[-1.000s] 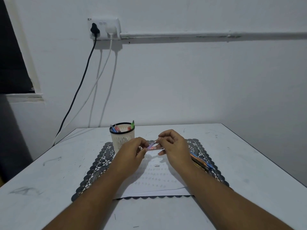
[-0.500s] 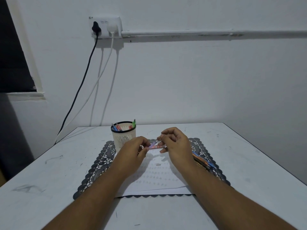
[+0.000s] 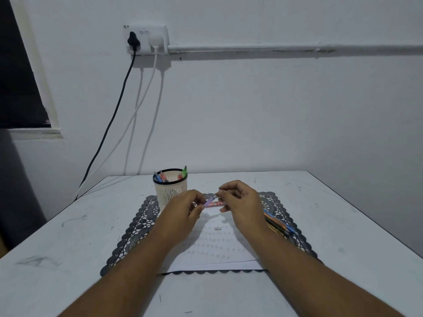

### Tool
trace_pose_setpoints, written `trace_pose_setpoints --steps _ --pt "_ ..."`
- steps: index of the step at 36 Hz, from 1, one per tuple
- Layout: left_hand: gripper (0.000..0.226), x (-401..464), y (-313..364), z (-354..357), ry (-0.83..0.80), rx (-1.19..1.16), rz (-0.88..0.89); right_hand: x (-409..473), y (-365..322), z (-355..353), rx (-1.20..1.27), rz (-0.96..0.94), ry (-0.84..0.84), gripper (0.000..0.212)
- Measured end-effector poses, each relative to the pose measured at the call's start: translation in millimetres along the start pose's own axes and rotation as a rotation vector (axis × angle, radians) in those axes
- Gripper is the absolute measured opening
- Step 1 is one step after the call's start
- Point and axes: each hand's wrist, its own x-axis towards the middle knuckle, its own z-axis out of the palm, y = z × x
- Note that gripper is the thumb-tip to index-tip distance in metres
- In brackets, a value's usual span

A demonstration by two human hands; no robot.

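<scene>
Holding a purple pen [image 3: 210, 201] pinched in my left hand [image 3: 182, 213], its long axis slanting far-right toward my right hand [image 3: 242, 203], whose curled fingers pinch a small red case [image 3: 216, 204] lying left-right just beneath the tip; cup [image 3: 170, 191] stands close far-left, loose pens [image 3: 278, 225] right, open sheet [image 3: 219, 248] below

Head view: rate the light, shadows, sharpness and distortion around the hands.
Head view: dim, cool, even light with no glare; the left hand and right hand throw a soft shadow on the paper; the purple pen and red case they pinch look soft, the print unreadable; the wide lens makes the window edge lean.
</scene>
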Motion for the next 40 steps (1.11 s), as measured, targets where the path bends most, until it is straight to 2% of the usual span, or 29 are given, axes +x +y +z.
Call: trace_pose_setpoints --steps 16,31,40 --pt "0.007 -0.1 0.8 -0.4 -0.001 0.001 -0.003 -0.1 -0.8 0.0 0.056 -0.013 -0.019 0.011" --pt "0.008 -0.9 4.0 -0.2 0.019 -0.050 -0.033 0.1 1.6 2.2 0.079 0.002 0.013 0.019" --pt "0.011 -1.8 1.7 2.8 0.021 -0.038 -0.009 -0.6 2.5 2.3 0.042 -0.002 0.019 0.011"
